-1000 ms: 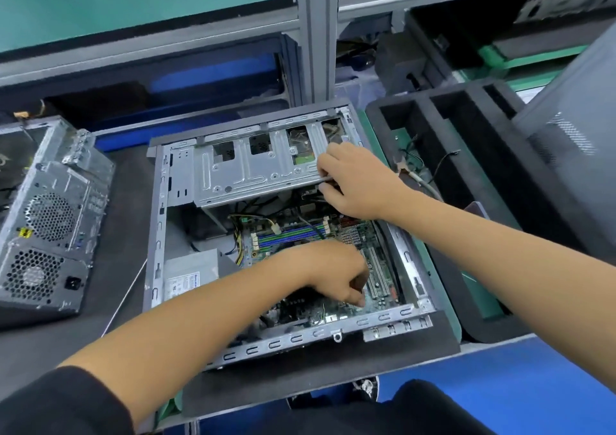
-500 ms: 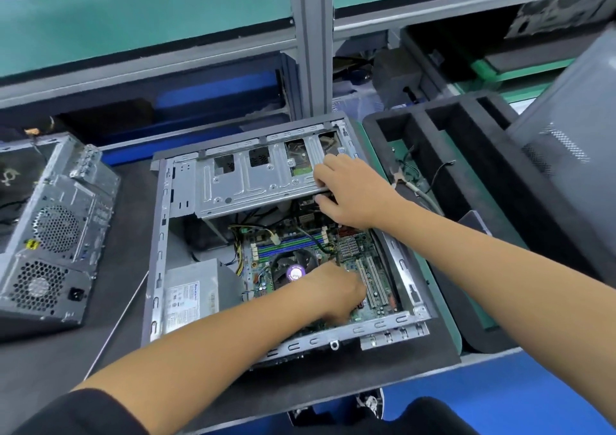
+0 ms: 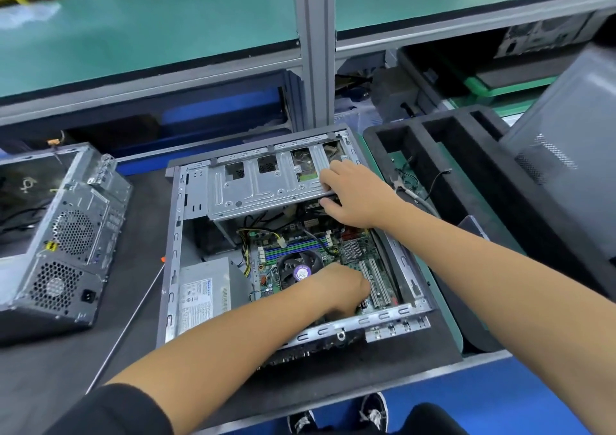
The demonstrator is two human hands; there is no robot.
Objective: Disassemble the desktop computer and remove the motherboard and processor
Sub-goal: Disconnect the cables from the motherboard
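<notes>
- The open grey metal desktop computer case (image 3: pixel 173 268) lies on its side on the dark-matted table (image 3: pixel 66 361), its inside facing up.
- Inside the case, the green motherboard (image 3: pixel 363 251) sits flat against the bottom, in the half nearer the person's right.
- On the motherboard, a round black cooler fan with a purple centre label (image 3: pixel 301 272) covers the processor spot; blue and green memory slots (image 3: pixel 293 246) run just beyond it.
- The left hand (image 3: pixel 340 289) reaches down into the case just right of the fan, near the white expansion slots (image 3: pixel 375 281); its fingers curl under and out of sight, so whether the grip is clamped on anything cannot be told.
- The right hand (image 3: pixel 358 194) rests at the far right of the case, fingers spread and apart, with fingertips on the edge of the silver metal drive cage (image 3: pixel 263 191) and the thumb below it.
- A grey power supply box with a white label (image 3: pixel 206 291) fills the case's near left corner.
- Left of the case stands a second grey perforated computer chassis (image 3: pixel 66 244).
- A thin metal rod with an orange end (image 3: pixel 133 314) lies on the table between the two.
- Right of the case sits a black foam tray with long compartments (image 3: pixel 443 168), holding loose wires.
</notes>
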